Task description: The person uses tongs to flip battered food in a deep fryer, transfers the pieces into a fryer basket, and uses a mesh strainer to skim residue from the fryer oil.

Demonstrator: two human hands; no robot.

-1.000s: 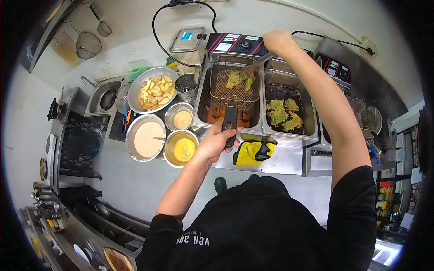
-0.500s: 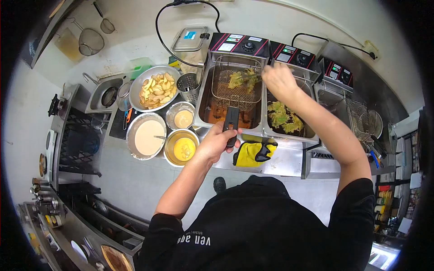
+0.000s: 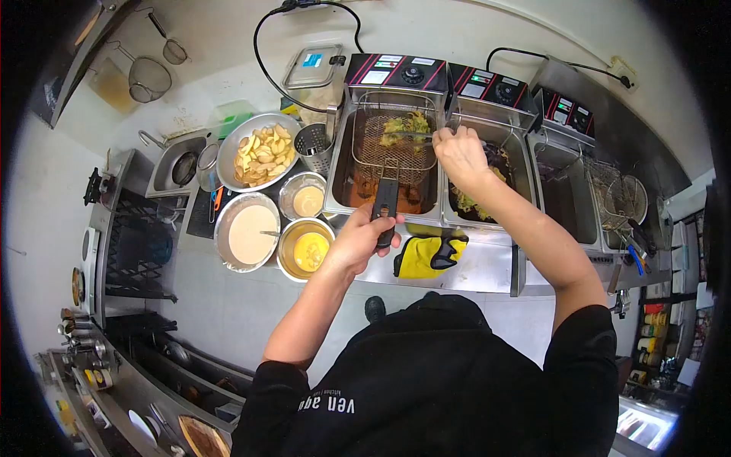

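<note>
My left hand (image 3: pixel 365 238) is wrapped round the black handle (image 3: pixel 386 206) of a wire fryer basket (image 3: pixel 373 154), which sits over the left fryer well. Green-yellow fritters (image 3: pixel 406 128) lie in the upper part of the basket. My right hand (image 3: pixel 462 154) is closed on a thin metal utensil (image 3: pixel 413 135) that reaches left to the fritters; its full shape is not clear. Under my right wrist, more fritters (image 3: pixel 468 204) sit in the middle fryer well (image 3: pixel 512 145), partly hidden by my forearm.
Left of the fryers stand a bowl of potato wedges (image 3: pixel 263 154), a bowl of pale batter (image 3: pixel 247 231), a yellow mixture bowl (image 3: pixel 311 250) and a perforated metal cup (image 3: pixel 313 143). A yellow and black cloth (image 3: pixel 426 257) lies in front. Another basket (image 3: pixel 620 199) is at the right.
My right hand has come down and forward from the fryer controls with the utensil, which now lies flatter across the basket. The fritters there are bunched closer together. My left hand keeps its hold.
</note>
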